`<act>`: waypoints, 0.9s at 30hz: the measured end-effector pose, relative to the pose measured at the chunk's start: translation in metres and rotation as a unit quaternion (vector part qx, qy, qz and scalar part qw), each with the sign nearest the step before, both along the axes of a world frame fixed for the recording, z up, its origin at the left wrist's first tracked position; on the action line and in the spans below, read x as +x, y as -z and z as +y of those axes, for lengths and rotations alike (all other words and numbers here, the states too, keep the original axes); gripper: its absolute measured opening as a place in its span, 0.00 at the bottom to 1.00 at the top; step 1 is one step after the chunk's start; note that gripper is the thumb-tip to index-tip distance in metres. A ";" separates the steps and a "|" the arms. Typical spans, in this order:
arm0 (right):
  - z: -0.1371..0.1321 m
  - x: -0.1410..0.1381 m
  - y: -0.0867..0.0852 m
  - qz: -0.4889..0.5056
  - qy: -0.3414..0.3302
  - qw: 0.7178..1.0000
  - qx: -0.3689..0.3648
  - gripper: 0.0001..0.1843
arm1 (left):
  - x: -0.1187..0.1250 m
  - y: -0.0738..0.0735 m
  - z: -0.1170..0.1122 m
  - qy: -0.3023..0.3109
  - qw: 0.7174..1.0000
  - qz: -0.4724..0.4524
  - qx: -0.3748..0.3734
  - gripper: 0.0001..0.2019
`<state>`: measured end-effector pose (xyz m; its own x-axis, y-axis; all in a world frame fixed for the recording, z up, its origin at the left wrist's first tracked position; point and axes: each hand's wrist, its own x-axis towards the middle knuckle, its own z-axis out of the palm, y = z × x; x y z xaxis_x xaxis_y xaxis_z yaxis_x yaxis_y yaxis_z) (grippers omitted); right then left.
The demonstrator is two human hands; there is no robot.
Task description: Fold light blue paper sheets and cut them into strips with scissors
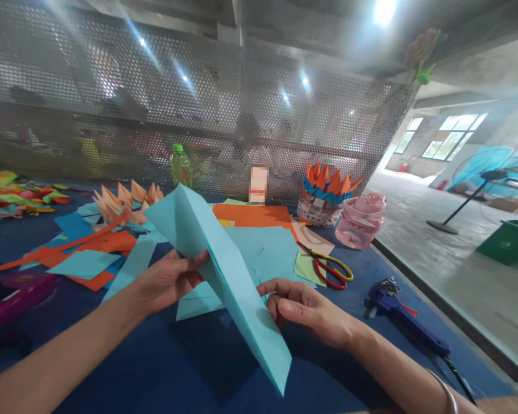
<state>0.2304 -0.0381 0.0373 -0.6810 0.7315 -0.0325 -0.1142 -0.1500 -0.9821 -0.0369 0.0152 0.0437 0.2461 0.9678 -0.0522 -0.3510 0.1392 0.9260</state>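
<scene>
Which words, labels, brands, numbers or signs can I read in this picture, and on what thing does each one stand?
No word, brand, number or sign can be read here.
The green-capped plastic bottle shows no readable label.
The blue hot glue gun shows no marking that I can read.
The pixelated upright object is too blurred to read.

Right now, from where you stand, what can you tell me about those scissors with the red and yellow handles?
The scissors lie flat, beyond the right hand, and nothing holds them. Two slim metal blades, apparently closed, point away to the left. Two plastic-looking loop handles, one red and one yellow, lie toward the right. The blades cross a peach paper sheet. The handles lie beside a pale green sheet and reach over the dark blue table cover.
</scene>
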 end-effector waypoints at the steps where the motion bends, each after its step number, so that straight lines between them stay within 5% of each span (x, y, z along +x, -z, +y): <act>1: 0.000 0.000 0.000 -0.010 0.009 1.000 0.004 0.25 | 0.001 -0.001 -0.001 -0.002 1.000 0.004 -0.013 0.13; 12: 0.016 -0.005 0.011 -0.134 0.247 0.951 0.128 0.13 | 0.014 -0.006 -0.005 0.055 0.997 0.030 -0.035 0.09; 20: 0.019 -0.001 0.012 -0.227 0.209 0.913 0.267 0.14 | 0.022 -0.005 -0.017 0.173 0.973 0.127 -0.086 0.17; 23: 0.023 0.014 0.003 -0.313 0.230 0.848 0.360 0.16 | 0.022 -0.003 -0.014 0.114 0.975 0.158 -0.108 0.15; 27: 0.035 0.053 -0.005 -0.562 0.296 0.670 0.384 0.10 | 0.017 0.000 -0.007 0.056 0.978 0.160 -0.119 0.13</act>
